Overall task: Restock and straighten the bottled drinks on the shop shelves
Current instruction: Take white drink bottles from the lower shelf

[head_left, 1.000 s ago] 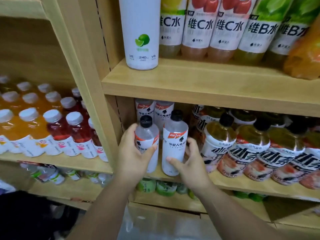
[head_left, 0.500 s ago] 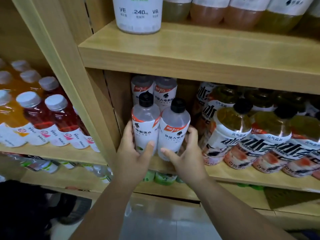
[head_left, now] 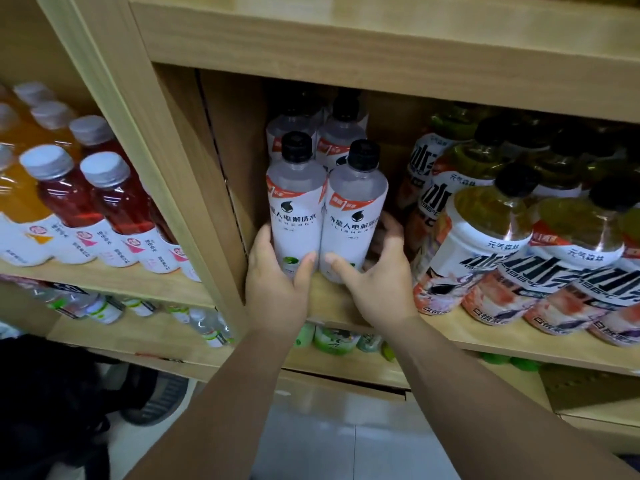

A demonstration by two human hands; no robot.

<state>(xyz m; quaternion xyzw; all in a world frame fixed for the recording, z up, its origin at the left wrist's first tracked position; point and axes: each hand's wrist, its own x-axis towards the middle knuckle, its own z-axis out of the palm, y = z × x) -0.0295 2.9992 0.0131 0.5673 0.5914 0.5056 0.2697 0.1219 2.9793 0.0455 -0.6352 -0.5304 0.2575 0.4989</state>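
Two white-labelled bottles with black caps stand side by side at the left end of the middle shelf (head_left: 346, 308). My left hand (head_left: 277, 282) grips the left bottle (head_left: 296, 209) low down, thumb across its front. My right hand (head_left: 377, 275) grips the right bottle (head_left: 356, 216) the same way, fingers wrapped behind it. Two more of the same bottles (head_left: 318, 133) stand right behind them in shadow.
Yellow-tea bottles with black caps (head_left: 485, 233) crowd the shelf close to my right hand. A wooden upright (head_left: 166, 174) stands left of my left hand; beyond it are red and orange drinks (head_left: 86, 199). Green-capped bottles (head_left: 332, 337) sit on the shelf below.
Both hands have pushed the two front bottles back on the shelf, close against the pair behind. The camera has dropped and moved nearer the shelf.
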